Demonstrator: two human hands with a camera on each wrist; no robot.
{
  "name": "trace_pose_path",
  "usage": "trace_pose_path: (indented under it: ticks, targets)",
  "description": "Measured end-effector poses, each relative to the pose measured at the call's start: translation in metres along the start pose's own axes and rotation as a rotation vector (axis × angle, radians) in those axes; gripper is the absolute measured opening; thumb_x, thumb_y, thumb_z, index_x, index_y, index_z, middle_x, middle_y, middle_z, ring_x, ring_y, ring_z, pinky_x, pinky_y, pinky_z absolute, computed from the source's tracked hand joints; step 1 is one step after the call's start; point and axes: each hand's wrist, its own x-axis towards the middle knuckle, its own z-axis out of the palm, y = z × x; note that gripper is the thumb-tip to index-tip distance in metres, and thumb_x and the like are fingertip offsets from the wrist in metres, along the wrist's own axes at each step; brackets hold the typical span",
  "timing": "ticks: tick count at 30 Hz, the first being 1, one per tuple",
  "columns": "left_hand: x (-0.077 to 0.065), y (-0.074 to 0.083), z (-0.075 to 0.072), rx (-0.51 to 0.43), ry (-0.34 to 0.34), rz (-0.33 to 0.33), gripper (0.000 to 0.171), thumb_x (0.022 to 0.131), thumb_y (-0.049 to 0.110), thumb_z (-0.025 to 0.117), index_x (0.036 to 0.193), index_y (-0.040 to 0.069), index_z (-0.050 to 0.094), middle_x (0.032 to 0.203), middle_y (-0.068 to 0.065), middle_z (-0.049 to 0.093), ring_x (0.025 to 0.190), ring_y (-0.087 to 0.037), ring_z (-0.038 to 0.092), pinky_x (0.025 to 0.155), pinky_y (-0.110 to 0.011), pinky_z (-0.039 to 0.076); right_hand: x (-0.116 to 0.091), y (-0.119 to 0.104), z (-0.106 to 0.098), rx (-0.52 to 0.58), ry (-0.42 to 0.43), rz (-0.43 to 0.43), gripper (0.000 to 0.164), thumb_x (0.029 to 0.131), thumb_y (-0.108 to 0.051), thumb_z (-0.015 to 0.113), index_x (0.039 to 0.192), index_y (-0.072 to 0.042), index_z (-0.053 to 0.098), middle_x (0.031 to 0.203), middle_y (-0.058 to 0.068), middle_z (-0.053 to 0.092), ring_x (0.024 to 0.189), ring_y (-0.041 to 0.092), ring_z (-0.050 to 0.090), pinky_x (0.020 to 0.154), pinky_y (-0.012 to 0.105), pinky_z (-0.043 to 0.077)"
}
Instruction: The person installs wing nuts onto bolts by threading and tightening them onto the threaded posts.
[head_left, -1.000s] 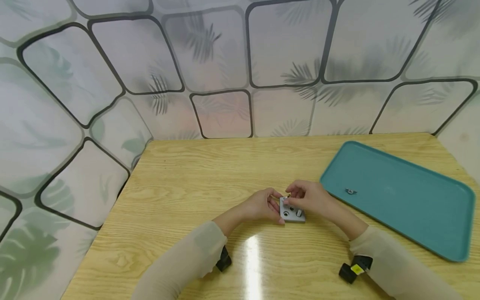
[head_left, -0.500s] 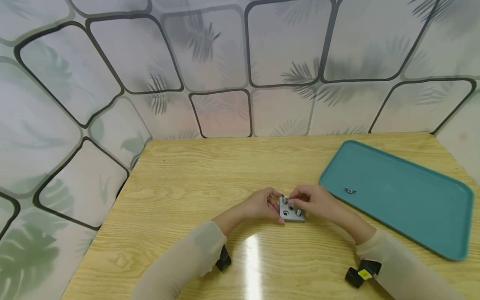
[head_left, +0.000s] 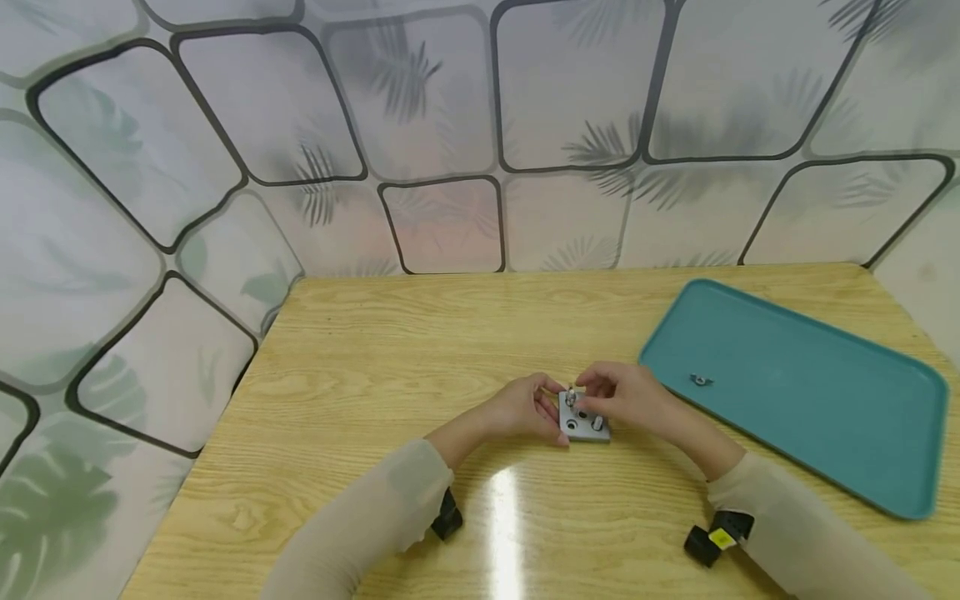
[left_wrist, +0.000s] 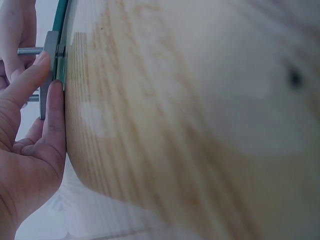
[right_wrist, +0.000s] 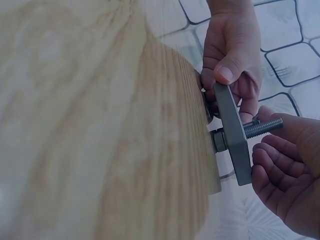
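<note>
A small grey metal plate (head_left: 586, 432) with holes is held upright-edged by my left hand (head_left: 517, 410), thumb on one face and fingers at the other. Its edge shows in the right wrist view, where a threaded bolt (right_wrist: 264, 128) sticks through it and the bolt head (right_wrist: 218, 140) lies on the table side. Two bolts stand out of the plate in the left wrist view, the upper bolt (left_wrist: 31, 51) near my right fingers. My right hand (head_left: 626, 396) pinches a shiny wing nut (head_left: 572, 395) at the plate's far left bolt; my fingers partly hide it.
A teal tray (head_left: 810, 392) lies at the right of the wooden table (head_left: 405, 350), with another wing nut (head_left: 701, 380) near its left edge. Black wrist cameras sit under both sleeves. A patterned wall covering stands behind the table.
My right hand drew back a little from the far left bolt, showing the shiny metal there, then moved back up to it. My left hand and the plate stayed in place.
</note>
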Motion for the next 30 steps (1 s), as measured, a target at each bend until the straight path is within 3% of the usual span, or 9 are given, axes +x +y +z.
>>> trace_pose_path:
  ticks: [5, 11, 25, 30]
  targets:
    - [0.0, 0.001, -0.001, 0.002, -0.012, 0.001, 0.065, 0.069, 0.004, 0.084, 0.123, 0.004, 0.049, 0.088, -0.004, 0.065, 0.079, -0.013, 0.063, 0.071, -0.024, 0.052, 0.005, -0.003, 0.002, 0.02, -0.015, 0.018, 0.03, 0.081, -0.021, 0.075, 0.101, -0.001, 0.066, 0.078, 0.0, 0.064, 0.068, 0.009, 0.056, 0.059, 0.023, 0.047]
    - [0.001, -0.001, 0.0, -0.003, -0.012, -0.009, 0.065, 0.068, 0.005, 0.084, 0.124, 0.005, 0.049, 0.089, -0.005, 0.065, 0.08, -0.014, 0.063, 0.072, -0.025, 0.051, 0.004, -0.003, 0.002, 0.023, -0.022, 0.01, 0.024, 0.082, -0.019, 0.075, 0.097, -0.003, 0.066, 0.075, -0.001, 0.063, 0.066, 0.008, 0.055, 0.058, 0.023, 0.047]
    - [0.0, 0.001, 0.0, -0.001, -0.001, -0.005, 0.066, 0.067, 0.003, 0.084, 0.123, 0.003, 0.049, 0.088, -0.004, 0.065, 0.078, -0.015, 0.063, 0.07, -0.025, 0.051, -0.007, 0.001, -0.004, 0.064, -0.037, -0.108, 0.006, 0.088, -0.011, 0.068, 0.092, -0.007, 0.069, 0.081, -0.002, 0.068, 0.067, 0.002, 0.057, 0.059, 0.024, 0.049]
    - [0.0, 0.0, -0.001, 0.001, -0.004, -0.005, 0.067, 0.067, 0.003, 0.084, 0.124, 0.003, 0.049, 0.088, -0.004, 0.066, 0.078, -0.014, 0.064, 0.07, -0.025, 0.052, -0.005, 0.0, -0.005, 0.049, -0.019, -0.088, 0.009, 0.087, -0.006, 0.067, 0.095, -0.003, 0.068, 0.08, 0.001, 0.067, 0.067, 0.003, 0.056, 0.059, 0.023, 0.048]
